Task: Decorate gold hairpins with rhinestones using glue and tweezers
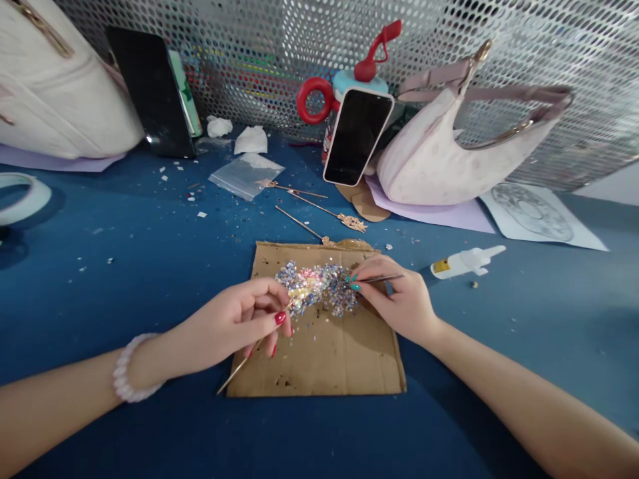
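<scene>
Left hand (234, 326): pinching hairpin (239, 368). Right hand (399, 299): pinching tweezers (382, 279) at sequin pile (319, 287); advisable: steady wrists on cardboard (324, 359).

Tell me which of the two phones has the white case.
The phone in the middle, propped against the red and blue bottle beside the pink handbag. Its rim is white; the other phone, leaning at the far left, is dark all over.

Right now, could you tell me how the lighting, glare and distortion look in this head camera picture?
Head view: wide-angle bending curves the perforated metal screen and table edges; bright glare washes out the glittery ornament between left hand and right hand; soft shadows under both forearms; the cardboard is sharp, the corners slightly smeared.
</scene>
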Demonstrator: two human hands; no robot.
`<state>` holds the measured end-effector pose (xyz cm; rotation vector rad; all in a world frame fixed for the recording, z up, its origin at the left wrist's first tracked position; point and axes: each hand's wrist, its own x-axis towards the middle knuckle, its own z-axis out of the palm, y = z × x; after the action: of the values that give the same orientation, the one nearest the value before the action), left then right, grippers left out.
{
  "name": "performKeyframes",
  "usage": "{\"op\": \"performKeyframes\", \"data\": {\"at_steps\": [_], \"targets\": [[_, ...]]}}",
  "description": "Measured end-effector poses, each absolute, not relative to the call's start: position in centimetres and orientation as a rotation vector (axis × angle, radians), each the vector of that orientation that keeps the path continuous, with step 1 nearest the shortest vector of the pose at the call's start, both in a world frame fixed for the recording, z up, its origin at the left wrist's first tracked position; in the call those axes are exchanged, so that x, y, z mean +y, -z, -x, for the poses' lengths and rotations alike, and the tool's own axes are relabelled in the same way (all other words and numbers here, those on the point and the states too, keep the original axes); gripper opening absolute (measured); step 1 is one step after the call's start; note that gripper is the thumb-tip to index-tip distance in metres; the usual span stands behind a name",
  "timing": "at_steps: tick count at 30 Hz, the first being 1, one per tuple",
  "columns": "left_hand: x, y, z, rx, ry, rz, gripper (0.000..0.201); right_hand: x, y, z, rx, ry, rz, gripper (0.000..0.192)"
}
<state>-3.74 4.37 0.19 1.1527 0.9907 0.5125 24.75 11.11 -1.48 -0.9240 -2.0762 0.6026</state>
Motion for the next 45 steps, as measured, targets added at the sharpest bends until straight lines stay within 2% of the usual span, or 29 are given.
{"op": "performKeyframes", "data": {"at_steps": [36,45], "targets": [[4.4,-0.37,3.56,0.989,-0.503,-1.157,0.014,11.11,1.17,-24.64,-2.124,-0.509,0.806,0.012],[4.4,-0.74,3.48,1.013,-0.477,-1.165,0.017,11.15,1.3,-24.51,-2.08,-0.569,0.844,0.011]]}}
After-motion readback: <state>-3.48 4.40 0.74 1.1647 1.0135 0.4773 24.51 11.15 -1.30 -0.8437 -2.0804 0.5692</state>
